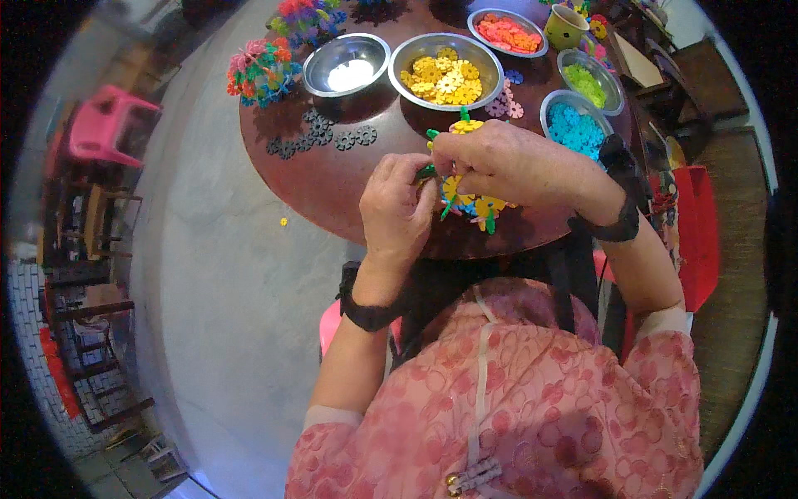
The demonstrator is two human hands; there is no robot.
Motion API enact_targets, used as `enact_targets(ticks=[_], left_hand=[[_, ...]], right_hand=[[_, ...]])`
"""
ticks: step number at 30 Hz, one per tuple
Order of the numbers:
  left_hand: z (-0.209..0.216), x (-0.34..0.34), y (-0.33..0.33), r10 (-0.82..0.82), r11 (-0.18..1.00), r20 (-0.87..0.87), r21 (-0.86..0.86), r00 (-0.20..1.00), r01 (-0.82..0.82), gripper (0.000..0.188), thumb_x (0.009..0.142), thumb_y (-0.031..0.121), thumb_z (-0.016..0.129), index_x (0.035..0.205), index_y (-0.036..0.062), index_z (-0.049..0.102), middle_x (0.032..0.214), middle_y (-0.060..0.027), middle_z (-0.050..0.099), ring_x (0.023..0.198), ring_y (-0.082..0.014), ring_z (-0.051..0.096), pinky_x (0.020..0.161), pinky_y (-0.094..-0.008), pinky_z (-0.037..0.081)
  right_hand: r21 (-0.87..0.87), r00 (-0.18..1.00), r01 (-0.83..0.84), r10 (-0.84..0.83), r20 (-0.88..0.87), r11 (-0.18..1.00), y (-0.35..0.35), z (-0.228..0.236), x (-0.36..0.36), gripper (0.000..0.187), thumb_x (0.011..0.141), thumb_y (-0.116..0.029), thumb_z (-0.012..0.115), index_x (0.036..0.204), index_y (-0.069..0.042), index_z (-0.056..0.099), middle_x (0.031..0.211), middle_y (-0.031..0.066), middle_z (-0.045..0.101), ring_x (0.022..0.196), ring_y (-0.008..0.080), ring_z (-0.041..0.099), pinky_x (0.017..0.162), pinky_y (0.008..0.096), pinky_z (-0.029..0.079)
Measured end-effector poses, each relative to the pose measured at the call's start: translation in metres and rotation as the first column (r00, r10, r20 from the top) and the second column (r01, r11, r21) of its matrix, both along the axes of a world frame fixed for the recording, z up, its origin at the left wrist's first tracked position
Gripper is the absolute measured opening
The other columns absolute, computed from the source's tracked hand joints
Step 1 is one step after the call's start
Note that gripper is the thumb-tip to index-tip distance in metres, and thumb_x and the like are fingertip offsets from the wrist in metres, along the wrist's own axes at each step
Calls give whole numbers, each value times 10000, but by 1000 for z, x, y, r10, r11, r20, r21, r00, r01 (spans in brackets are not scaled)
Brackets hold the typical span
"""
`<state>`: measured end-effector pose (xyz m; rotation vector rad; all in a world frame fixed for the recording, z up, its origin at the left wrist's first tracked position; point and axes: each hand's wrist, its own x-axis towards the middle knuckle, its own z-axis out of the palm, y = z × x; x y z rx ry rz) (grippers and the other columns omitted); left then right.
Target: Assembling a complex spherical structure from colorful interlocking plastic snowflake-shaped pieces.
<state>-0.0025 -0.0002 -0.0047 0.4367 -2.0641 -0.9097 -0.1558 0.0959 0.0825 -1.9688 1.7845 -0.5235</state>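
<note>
Both hands meet over the near edge of the round brown table [324,183]. My left hand [397,204] is closed, its thumb and fingertips pinching a green interlocking flower disc [426,172]. My right hand [519,162] curls over a built cluster of interlocking flower discs [490,209] in yellow, green and blue. Green and yellow parts of it show above and below that hand. Its fingertips meet the cluster close to the left hand, and the palm covers much of it. Just beyond lies a steel bowl of yellow flower discs [446,75].
Loose black discs [320,133] lie left on the table, beside a steel bowl with white pieces [349,71]. Bowls of orange [507,37], green [586,83] and blue discs [573,125] stand right. Finished colourful clusters [262,71] sit far left. A pink stool [112,125] stands on the floor.
</note>
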Motion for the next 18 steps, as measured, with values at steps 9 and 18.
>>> enact_targets(ticks=[9, 18], left_hand=[[3, 3, -3, 122, 987, 43, 101, 992, -126, 129, 748, 36, 683, 854, 21, 611, 788, -128, 591, 696, -290, 605, 629, -359, 478], [0, 4, -4, 135, 989, 42, 56, 990, -138, 120, 751, 45, 685, 838, 37, 603, 770, -117, 578, 677, -290, 589, 609, -362, 465]], right_hand=[[-366, 962, 250, -272, -10, 897, -42, -1, -75, 155, 847, -130, 624, 950, -16, 639, 832, 131, 656, 782, 245, 651, 701, 340, 498], [-245, 878, 149, -242, -413, 958, -110, -84, -96, 228, 770, -134, 629, 981, -78, 695, 1065, 162, 651, 989, 335, 630, 856, 430, 500]])
